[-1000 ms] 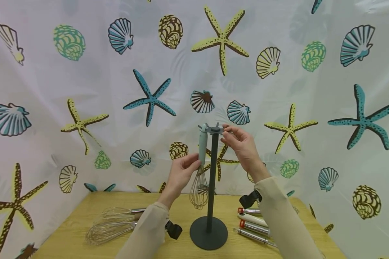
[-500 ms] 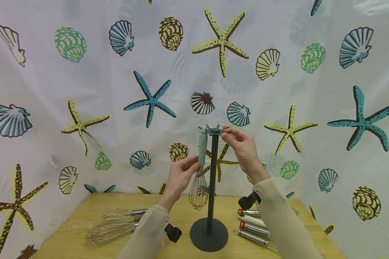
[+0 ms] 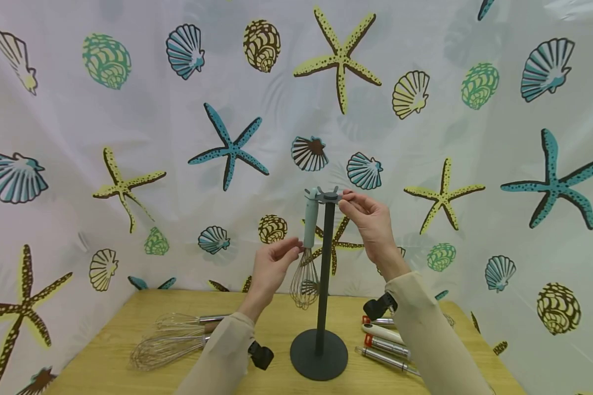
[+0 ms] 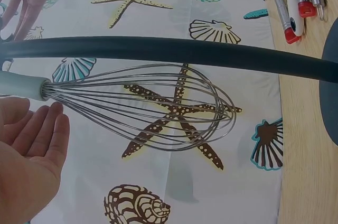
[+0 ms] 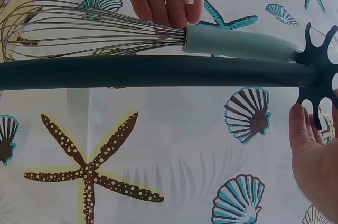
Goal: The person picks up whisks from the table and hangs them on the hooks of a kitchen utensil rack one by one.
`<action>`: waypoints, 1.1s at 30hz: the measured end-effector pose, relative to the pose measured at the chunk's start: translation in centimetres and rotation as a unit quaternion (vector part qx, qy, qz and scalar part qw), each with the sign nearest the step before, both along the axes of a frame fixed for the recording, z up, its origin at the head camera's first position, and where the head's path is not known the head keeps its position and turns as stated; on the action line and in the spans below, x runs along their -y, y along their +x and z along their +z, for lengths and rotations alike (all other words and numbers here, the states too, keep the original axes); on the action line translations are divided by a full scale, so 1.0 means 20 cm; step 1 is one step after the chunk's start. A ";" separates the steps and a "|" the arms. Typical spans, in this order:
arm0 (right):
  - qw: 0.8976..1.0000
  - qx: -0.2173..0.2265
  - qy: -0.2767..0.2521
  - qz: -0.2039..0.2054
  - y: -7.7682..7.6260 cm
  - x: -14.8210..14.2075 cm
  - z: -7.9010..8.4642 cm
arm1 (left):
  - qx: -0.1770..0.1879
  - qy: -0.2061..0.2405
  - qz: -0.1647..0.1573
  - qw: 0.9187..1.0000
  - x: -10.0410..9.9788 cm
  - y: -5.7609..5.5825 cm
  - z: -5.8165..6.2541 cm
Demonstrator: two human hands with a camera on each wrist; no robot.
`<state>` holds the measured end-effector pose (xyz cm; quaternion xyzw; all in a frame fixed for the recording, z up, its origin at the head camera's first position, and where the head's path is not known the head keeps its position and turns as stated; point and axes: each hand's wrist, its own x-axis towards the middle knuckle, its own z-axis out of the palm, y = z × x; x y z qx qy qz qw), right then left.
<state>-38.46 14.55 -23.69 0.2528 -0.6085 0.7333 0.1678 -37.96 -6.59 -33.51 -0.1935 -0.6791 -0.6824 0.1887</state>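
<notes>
A whisk (image 3: 311, 222) with a pale green handle hangs by its top end from a hook on the left of a dark utensil stand (image 3: 324, 285). Its wire loops (image 4: 153, 105) point down beside the pole. My left hand (image 3: 272, 269) is at the lower end of the handle, its fingers (image 4: 50, 134) extended and not wrapped around it; the right wrist view shows those fingers straight behind the whisk. At the stand's top, my right hand (image 3: 373, 222) pinches a hook on the right side of the hook ring (image 5: 317, 68) between thumb and fingers.
Several wire whisks (image 3: 168, 343) lie on the wooden table (image 3: 123, 378) at the left. To the right lie several utensils, among them a white-handled one (image 3: 382, 333) and metal-handled ones (image 3: 385, 359). A curtain (image 3: 277, 109) printed with shells and starfish stands behind.
My left fingers have loosened from the whisk handle. The whisk has shifted slightly up and right, hanging from the hook. My right hand stays at the hook ring.
</notes>
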 end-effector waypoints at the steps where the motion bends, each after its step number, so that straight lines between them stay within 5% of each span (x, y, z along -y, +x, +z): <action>1: 1.000 0.000 -0.002 -0.002 0.00 0.00 0.00 | -0.002 0.001 0.000 1.000 0.00 0.00 0.00; 11: 0.999 -0.012 -0.013 -0.037 0.01 0.01 0.00 | -0.018 -0.001 0.007 1.000 0.08 0.01 -0.08; 19: 0.999 -0.012 0.006 -0.033 0.01 0.00 0.00 | 0.001 0.000 0.030 1.000 0.16 0.03 -0.17; 25: 0.997 -0.057 0.054 -0.025 0.01 -0.03 0.01 | 0.002 0.002 0.038 0.999 0.19 0.04 -0.22; 33: 0.995 -0.072 0.062 -0.002 -0.02 -0.06 0.00 | 0.031 -0.002 0.025 0.999 0.26 0.06 -0.32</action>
